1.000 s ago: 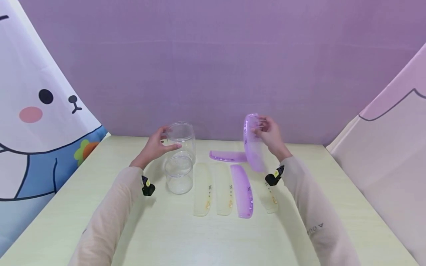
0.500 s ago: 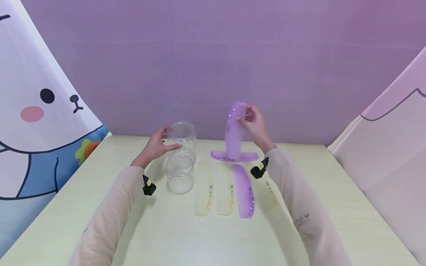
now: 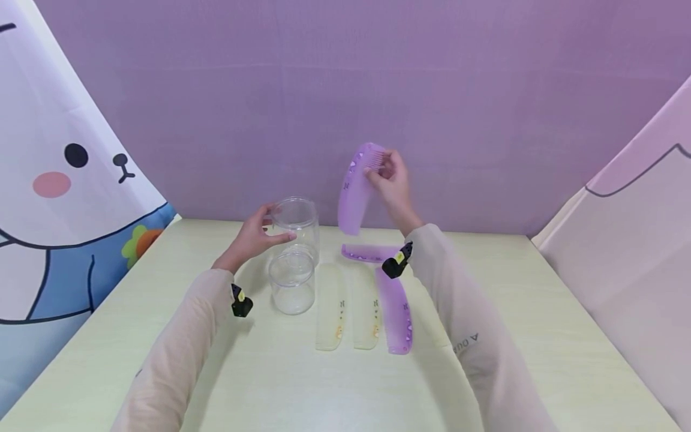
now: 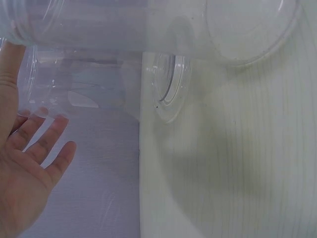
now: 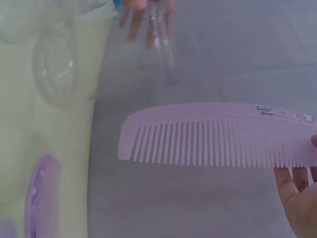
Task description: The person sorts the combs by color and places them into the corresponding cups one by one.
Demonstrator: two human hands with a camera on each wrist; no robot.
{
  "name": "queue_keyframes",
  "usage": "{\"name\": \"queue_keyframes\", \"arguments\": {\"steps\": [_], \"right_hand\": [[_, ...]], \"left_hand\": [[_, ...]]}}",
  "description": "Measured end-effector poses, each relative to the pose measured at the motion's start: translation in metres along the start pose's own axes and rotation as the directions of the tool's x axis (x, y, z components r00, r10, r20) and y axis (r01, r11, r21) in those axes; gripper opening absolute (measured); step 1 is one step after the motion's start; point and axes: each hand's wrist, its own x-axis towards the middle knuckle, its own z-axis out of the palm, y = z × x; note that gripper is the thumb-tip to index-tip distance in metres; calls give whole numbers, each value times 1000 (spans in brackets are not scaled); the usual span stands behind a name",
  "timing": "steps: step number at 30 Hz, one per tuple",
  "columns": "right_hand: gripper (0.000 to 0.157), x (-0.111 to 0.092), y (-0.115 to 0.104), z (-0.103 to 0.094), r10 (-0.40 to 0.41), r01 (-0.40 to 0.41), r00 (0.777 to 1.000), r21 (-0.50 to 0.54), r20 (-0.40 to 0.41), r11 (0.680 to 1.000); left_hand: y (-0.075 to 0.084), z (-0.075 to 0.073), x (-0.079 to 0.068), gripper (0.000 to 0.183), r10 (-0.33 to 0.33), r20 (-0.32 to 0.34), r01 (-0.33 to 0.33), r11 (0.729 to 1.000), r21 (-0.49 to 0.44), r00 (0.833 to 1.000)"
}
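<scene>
My left hand [image 3: 254, 239] holds the side of a clear round jar [image 3: 309, 231] near its rim, with the thumb in front. A second clear jar [image 3: 292, 291] stands just in front of it. My right hand [image 3: 394, 191] pinches a purple comb [image 3: 353, 201] by its upper end. That comb hangs in the air, slightly tilted, right of the rear jar; its teeth [image 5: 198, 144] show in the right wrist view. Below it, another purple comb [image 3: 360, 252] lies crosswise on the table, its right end hidden by the wrist camera.
Two pale yellow combs [image 3: 329, 315] and a purple comb [image 3: 396, 318] lie lengthwise in a row right of the front jar. A further yellow comb is almost wholly hidden under the right sleeve [image 3: 459, 300]. A purple cloth [image 3: 345, 108] hangs behind the table.
My right hand has carried the purple comb left and upward, from over the right-hand combs toward the rear jar. The left hand and both jars have stayed in place.
</scene>
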Motion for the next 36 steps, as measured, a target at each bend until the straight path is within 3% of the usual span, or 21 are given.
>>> {"name": "queue_keyframes", "arguments": {"steps": [11,24,36], "right_hand": [[34,12,-17,29,14,2,992,123,-127,992],[34,15,-22,60,81,-41,988,284,-131,958],[35,1,-2,82,93,-82,994,179,-51,980]], "left_hand": [[1,1,-1,90,3,0,-3,1000,1,1000],[3,-2,-3,89,9,12,-9,1000,3,1000],[2,-3,-4,90,8,25,-8,1000,3,1000]]}}
